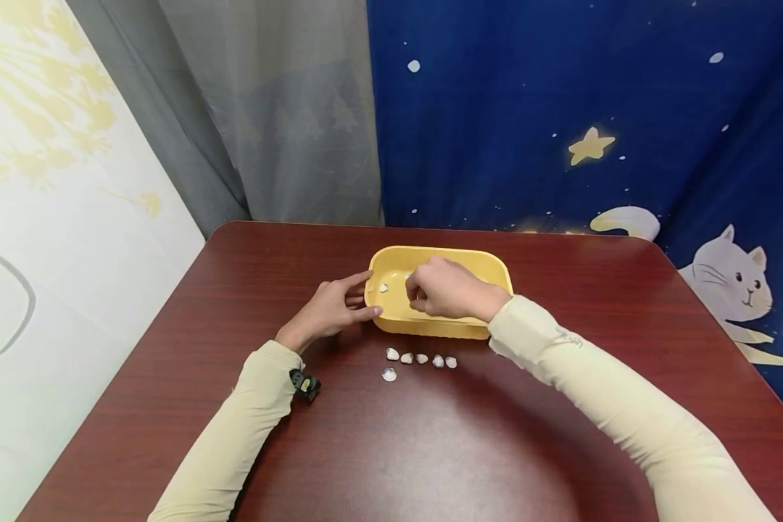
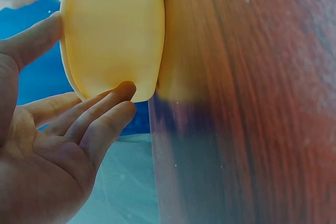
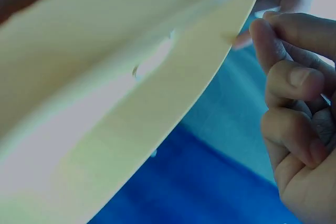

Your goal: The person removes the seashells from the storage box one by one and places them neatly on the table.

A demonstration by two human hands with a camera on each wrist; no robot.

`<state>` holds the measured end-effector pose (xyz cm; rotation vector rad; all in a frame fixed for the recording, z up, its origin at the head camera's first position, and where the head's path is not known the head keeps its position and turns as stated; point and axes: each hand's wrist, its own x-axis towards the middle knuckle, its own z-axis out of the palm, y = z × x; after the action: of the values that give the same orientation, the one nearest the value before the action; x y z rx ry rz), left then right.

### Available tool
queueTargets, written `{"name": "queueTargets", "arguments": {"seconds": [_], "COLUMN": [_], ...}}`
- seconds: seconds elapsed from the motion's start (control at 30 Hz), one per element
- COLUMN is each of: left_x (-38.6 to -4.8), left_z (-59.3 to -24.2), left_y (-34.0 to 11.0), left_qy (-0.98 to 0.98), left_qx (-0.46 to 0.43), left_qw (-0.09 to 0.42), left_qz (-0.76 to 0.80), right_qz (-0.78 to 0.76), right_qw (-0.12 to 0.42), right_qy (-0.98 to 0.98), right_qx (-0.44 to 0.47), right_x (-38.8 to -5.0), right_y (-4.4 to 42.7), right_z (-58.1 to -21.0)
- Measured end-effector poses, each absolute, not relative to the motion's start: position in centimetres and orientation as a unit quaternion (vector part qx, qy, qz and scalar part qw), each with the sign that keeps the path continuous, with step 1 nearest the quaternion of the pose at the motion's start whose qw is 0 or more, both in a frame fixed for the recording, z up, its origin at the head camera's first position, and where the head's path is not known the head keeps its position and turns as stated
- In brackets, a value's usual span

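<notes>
One shell (image 1: 383, 288) sits inside the basin (image 1: 431, 328), left of your right hand (image 1: 450, 288), nearer your left hand (image 1: 329, 307). Basin's long axis runs left-right. Your left fingers are spread, touching the basin's left end; right fingers curled, can't tell if holding anything. Only head view shows six table shells (image 1: 421, 359).

No text can be read. Dark, script-like lettering (image 1: 569, 336) on the right sleeve (image 1: 616, 395), toward the right edge of the worktop (image 1: 496, 464), is too small to make out, as is a yellow-green mark (image 1: 305, 384) on the black wristband (image 1: 310, 391), toward the left edge.
</notes>
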<state>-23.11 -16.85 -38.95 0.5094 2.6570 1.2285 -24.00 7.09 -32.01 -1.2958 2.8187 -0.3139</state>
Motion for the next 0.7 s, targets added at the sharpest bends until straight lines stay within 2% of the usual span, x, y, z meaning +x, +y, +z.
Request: {"name": "queueTargets", "arguments": {"seconds": [0.37,0.7], "left_x": [-23.0,-22.9], "left_z": [-39.3,-39.4], "left_y": [-16.6,-16.7], "left_qy": [0.891,0.889], "left_qx": [0.161,0.162], "left_qw": [0.084,0.079], "left_qz": [0.415,0.422], "right_qz": [-0.068,0.006], "right_qw": [0.039,0.1], "right_qy": [0.915,0.912], "right_qx": [-0.395,-0.397], "right_x": [-28.4,-30.5], "right_y": [8.0,7.2], "right_z": [-32.6,-34.2]}}
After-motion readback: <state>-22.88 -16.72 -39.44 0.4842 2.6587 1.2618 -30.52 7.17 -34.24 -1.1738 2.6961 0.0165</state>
